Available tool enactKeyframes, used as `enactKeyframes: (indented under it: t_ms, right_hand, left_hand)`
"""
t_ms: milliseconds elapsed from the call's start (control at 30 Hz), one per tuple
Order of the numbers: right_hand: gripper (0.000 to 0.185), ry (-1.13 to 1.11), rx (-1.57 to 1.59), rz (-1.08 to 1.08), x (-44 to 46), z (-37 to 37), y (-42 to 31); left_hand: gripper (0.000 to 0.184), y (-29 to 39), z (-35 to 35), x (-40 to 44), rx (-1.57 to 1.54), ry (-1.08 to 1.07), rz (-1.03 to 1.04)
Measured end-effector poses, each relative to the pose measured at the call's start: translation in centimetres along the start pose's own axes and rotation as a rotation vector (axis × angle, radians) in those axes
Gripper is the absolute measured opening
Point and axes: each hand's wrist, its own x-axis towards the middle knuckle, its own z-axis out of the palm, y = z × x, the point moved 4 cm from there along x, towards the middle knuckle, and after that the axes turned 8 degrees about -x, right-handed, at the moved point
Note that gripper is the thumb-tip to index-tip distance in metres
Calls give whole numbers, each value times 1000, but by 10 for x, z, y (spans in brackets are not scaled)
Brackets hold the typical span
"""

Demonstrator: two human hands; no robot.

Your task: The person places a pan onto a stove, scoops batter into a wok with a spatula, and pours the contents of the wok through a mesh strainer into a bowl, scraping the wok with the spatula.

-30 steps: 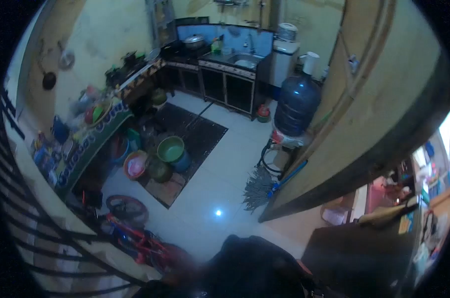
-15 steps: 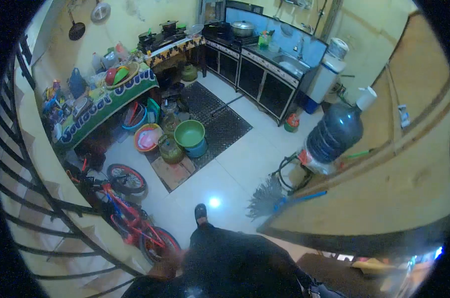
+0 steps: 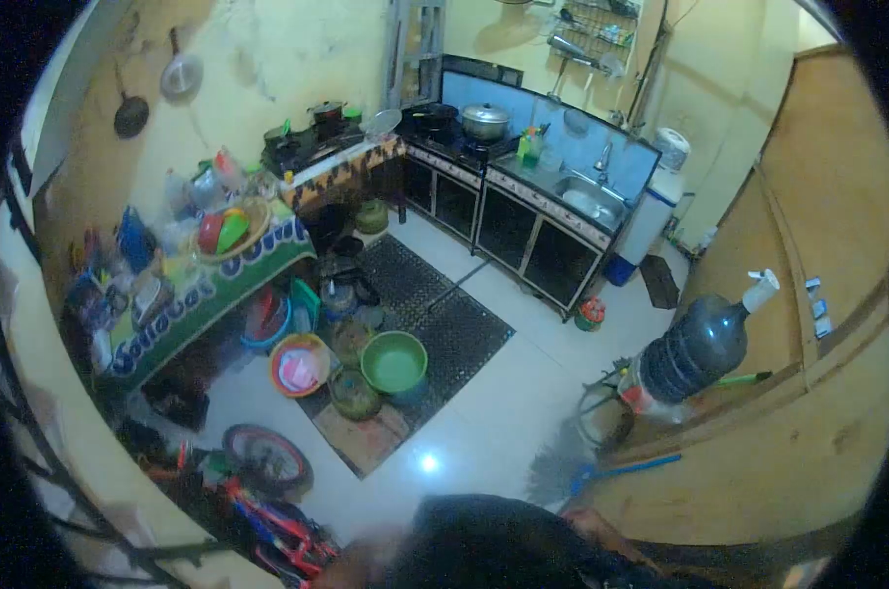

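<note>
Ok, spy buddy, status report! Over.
Left hand blurred, near red bicycle. Right hand at bottom edge. Both grips unclear. Green basin ahead, possible obstacle.

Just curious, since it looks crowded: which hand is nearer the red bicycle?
Left. The blurred left hand appears beside the red bicycle; the right hand is farther, across the dark clothing.

Worn on the head, the camera looks forward and steeply down from high up through a wide, round-edged lens; the wearer's dark clothing (image 3: 494, 545) and a red bicycle (image 3: 284, 532) sit close, the sink (image 3: 590, 203) far off, upper right.
</note>
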Motion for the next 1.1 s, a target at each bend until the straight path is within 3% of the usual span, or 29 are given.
enactKeyframes:
  t_ms: [33,100,200,367,600,733,933,1033,1067,1100]
  right_hand:
    - [33,29,2,-39,16,-5,-9]
    - [34,42,103,203,35,-34,-70]
    - [33,69,226,159,52,-63,-87]
    - [32,27,193,281,93,-87,-30]
    - [32,-54,50,369,172,-163,35]
    - [32,-65,-186,243,236,-231,61]
    - [32,-23,-897,-13,401,-332,48]
    - [27,452,-727,-388,479,-378,14]
    - [24,335,46,-42,501,-390,13]
    - [25,296,-64,-62,509,-409,-8]
  left_hand:
    - [45,15,-14,14,3,5,27]
    - [44,48,-37,34,-8,20,79]
    - [42,89,-52,53,-50,20,124]
    - [40,136,-63,92,-63,1,112]
    - [38,164,-122,132,32,82,-78]
    - [37,197,-146,168,14,116,-100]
    - [36,269,-143,222,-66,42,-108]
    - [35,301,-171,261,-43,15,-104]
    - [35,312,-186,278,-22,11,-97]
    - [35,323,-205,298,-7,12,-89]
